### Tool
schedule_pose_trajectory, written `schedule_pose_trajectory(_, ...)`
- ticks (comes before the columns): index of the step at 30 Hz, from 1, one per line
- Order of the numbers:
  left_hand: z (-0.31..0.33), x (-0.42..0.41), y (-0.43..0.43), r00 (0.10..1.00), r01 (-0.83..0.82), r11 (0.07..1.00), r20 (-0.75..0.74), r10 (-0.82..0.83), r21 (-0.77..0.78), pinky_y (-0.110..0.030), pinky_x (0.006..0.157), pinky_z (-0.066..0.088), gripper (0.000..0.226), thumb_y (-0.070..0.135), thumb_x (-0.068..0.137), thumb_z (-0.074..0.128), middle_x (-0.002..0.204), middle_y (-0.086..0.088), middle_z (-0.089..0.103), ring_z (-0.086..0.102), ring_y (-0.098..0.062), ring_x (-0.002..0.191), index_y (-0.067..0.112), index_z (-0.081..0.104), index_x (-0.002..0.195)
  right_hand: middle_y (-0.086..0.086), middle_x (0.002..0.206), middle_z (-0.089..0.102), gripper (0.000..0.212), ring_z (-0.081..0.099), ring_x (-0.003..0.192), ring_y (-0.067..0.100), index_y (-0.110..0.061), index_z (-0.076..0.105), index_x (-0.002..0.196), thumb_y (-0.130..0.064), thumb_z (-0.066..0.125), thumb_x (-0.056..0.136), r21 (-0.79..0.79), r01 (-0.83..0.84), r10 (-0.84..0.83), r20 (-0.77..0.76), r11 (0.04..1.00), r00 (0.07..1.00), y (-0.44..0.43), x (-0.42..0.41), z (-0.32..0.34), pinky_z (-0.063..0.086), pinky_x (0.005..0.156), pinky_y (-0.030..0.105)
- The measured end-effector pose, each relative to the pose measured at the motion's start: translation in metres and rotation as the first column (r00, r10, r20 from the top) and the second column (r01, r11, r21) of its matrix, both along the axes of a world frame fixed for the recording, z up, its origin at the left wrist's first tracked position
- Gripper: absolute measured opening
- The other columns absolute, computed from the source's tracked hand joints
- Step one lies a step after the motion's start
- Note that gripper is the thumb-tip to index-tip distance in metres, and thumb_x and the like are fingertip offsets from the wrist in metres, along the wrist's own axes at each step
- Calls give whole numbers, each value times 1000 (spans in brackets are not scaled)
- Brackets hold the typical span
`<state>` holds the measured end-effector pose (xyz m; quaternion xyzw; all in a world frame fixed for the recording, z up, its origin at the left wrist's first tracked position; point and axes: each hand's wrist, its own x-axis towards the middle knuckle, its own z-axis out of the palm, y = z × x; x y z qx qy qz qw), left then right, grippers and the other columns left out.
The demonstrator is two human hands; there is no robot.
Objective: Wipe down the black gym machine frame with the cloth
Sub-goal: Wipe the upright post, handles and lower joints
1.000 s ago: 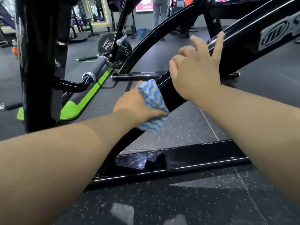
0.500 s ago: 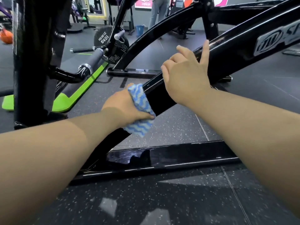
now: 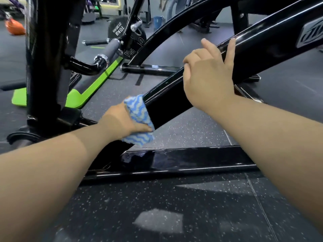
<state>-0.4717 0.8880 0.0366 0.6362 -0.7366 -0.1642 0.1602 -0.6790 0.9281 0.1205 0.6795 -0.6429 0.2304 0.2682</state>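
A glossy black slanted frame beam (image 3: 262, 42) rises from lower left to upper right and meets a black floor bar (image 3: 192, 161). My left hand (image 3: 120, 122) grips a blue-and-white wavy cloth (image 3: 138, 117) wrapped round the low end of the beam, just above the floor bar. My right hand (image 3: 208, 79) rests on the beam higher up, palm against its side, thumb and forefinger raised, the other fingers curled over the top edge.
A thick black upright post (image 3: 45, 58) stands at the left, with a bent handle (image 3: 97, 62) and a green floor pad (image 3: 87, 95). Behind are a 10 kg plate (image 3: 118, 27), a curved black beam (image 3: 174, 23), a blue bucket (image 3: 158, 20) and a person's legs (image 3: 170, 7).
My left hand has slid the cloth down the slanted beam toward the floor bar. My right hand stays on the beam above it.
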Motion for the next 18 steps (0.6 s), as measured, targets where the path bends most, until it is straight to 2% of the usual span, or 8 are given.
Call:
schedule_pose_trajectory(2,-10,18,4,1000,-7,999,14,7,38,-25,69,38,62,65,48,83,73,6,55,54,-16,75,21,58,84,2,130,54,36,18,146,23,-11,60,118,-26,32,100,36,5,-4,-26,999,1000,4,4,-4,-12,113,53)
schedule_pose_trajectory(5,1,10,2,997,68,998,33,-68,-9,-26,72,41,64,64,48,83,85,2,64,58,-18,81,23,60,91,3,143,45,37,9,148,23,-12,56,125,-25,31,101,96,30,-26,-45,995,999,8,6,-4,-12,114,53)
schedule_pose_trajectory(7,19,-14,1,972,143,984,-174,-160,-104,-26,77,44,57,52,58,85,91,4,65,60,-18,87,23,59,100,1,142,47,37,13,148,21,-17,56,127,-22,33,99,111,12,-10,-23,994,1000,7,15,-2,-11,115,51)
schedule_pose_trajectory(8,29,-28,1,908,206,968,-340,-244,-143,-28,82,47,58,43,61,86,95,3,66,62,-18,90,21,59,107,0,138,52,37,20,146,19,-21,56,128,-20,34,98,112,-20,18,24,994,1000,7,19,-1,-10,116,47)
schedule_pose_trajectory(10,44,-40,7,668,245,961,-696,-264,-130,-34,87,54,66,24,58,82,105,-6,70,67,-19,93,12,57,119,0,127,60,41,39,135,16,-27,54,131,-20,35,96,136,-127,99,191,983,977,6,37,-1,-4,117,38)
schedule_pose_trajectory(13,52,-21,17,242,267,952,-967,81,147,-41,77,56,42,5,65,58,95,-16,71,67,-27,80,2,66,106,-8,113,65,47,55,110,15,-34,49,134,-29,42,88,209,-361,239,448,909,862,11,62,5,24,113,31)
schedule_pose_trajectory(15,50,-2,24,173,316,917,-965,198,245,-34,70,55,25,4,69,48,80,-11,69,66,-26,68,8,69,83,-17,103,59,46,53,99,10,-38,48,131,-33,52,86,342,-425,259,437,838,861,10,81,3,35,98,27)
schedule_pose_trajectory(18,37,24,34,198,261,942,-967,162,211,-18,58,42,19,14,74,55,67,2,61,55,-14,60,17,68,61,-12,93,53,26,50,105,18,-35,55,106,-22,55,84,374,-324,287,153,869,946,-3,107,-15,29,84,34)
